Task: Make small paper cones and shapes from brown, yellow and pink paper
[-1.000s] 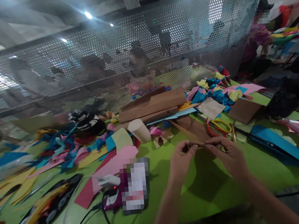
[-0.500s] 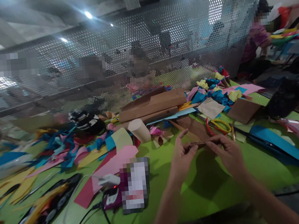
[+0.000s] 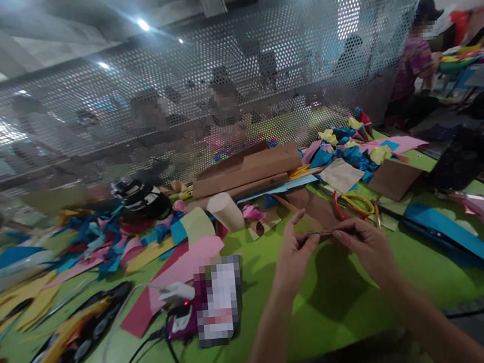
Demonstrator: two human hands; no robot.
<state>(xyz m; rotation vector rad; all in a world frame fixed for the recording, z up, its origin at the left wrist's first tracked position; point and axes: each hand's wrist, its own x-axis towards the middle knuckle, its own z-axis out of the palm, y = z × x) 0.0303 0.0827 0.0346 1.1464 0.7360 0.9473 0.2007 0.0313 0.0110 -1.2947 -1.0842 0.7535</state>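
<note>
Above the green table [image 3: 272, 292], a thin brown paper strip [image 3: 324, 232] spans the gap between my hands. My left hand [image 3: 292, 259] pinches one end between thumb and fingers, with one finger sticking up. The other end is pinched by the thumb and fingertips of my right hand [image 3: 368, 246]. Just behind the strip lies a piece of brown paper [image 3: 314, 206]. Red and yellow looped handles [image 3: 360, 202] lie past my right hand. The strip's ends are hidden by my fingers.
Left of my hands are a phone [image 3: 218, 302], a purple power strip [image 3: 184, 321] with cords and a white paper roll [image 3: 225, 211]. Coloured paper scraps and brown rolls [image 3: 245, 173] line the perforated partition [image 3: 177, 114]. At right lie a pink glue gun [image 3: 482, 211] and blue paper [image 3: 453, 231].
My hands stay in nearly the same place, still pinching the strip, which shifts very slightly. At the far right, a person's head and arm have moved a little.
</note>
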